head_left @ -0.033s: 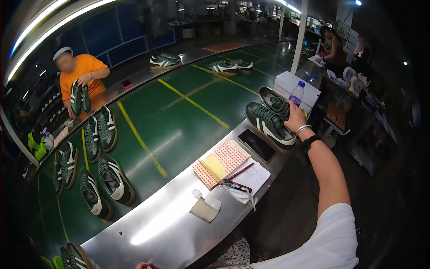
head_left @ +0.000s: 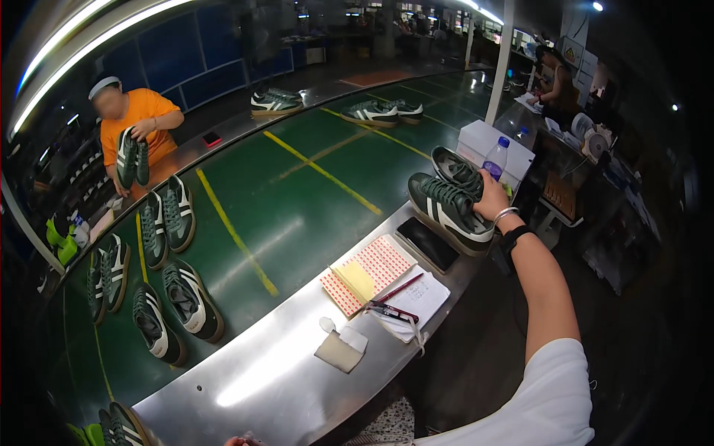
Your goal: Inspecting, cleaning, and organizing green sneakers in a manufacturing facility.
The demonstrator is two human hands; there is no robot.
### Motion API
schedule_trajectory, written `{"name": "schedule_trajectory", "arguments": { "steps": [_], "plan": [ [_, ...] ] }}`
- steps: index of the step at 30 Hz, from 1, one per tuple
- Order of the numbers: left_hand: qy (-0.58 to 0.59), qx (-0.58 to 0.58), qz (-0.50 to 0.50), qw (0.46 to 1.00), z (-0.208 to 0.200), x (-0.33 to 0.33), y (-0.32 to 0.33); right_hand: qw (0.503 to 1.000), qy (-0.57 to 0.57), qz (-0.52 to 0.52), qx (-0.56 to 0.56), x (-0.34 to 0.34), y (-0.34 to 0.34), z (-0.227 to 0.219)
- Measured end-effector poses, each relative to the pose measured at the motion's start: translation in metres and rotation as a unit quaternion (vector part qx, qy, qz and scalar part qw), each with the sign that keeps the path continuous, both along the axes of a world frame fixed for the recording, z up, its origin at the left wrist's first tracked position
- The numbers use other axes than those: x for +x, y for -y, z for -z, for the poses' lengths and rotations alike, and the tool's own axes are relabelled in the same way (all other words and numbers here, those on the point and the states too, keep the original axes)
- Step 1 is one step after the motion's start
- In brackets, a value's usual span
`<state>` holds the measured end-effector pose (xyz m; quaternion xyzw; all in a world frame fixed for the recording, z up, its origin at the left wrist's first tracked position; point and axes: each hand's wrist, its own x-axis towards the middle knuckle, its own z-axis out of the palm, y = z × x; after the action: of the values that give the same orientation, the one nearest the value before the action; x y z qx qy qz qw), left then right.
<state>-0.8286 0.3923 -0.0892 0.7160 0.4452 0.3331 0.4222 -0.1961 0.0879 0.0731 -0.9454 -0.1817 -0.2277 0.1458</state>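
Note:
My right hand (head_left: 491, 196) is closed on a pair of dark green sneakers (head_left: 450, 201) with white stripes, at the right end of the metal ledge (head_left: 275, 375). The fingers reach into the shoe openings, so their tips are hidden. Beside the pair lies a dark phone (head_left: 427, 244). Only a sliver of my left hand (head_left: 242, 441) shows at the lower edge, and its fingers cannot be made out. More green sneakers (head_left: 195, 299) stand in pairs on the green belt (head_left: 297, 215) to the left.
A sticker sheet (head_left: 379, 260), a notepad (head_left: 424, 301) with pens and a beige scrap (head_left: 338, 353) lie on the ledge. A white box (head_left: 483, 141) and a bottle (head_left: 496, 157) stand behind the held pair. Across the belt, a person in orange (head_left: 141, 119) holds sneakers.

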Motion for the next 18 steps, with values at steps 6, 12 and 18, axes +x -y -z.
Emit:
{"name": "schedule_trajectory", "arguments": {
  "steps": [6,12,18],
  "plan": [
    [-0.044,0.101,-0.003,0.994,-0.007,0.001,0.001,0.984,-0.176,-0.039,0.002,0.05,0.015,0.026],
    [-0.086,0.098,0.004,0.991,-0.007,-0.003,0.003,0.966,-0.215,-0.138,0.048,0.05,0.056,0.02],
    [-0.078,0.071,-0.002,0.994,0.001,-0.014,0.001,0.967,-0.063,-0.246,0.018,-0.042,0.03,0.019]
  ]
}}
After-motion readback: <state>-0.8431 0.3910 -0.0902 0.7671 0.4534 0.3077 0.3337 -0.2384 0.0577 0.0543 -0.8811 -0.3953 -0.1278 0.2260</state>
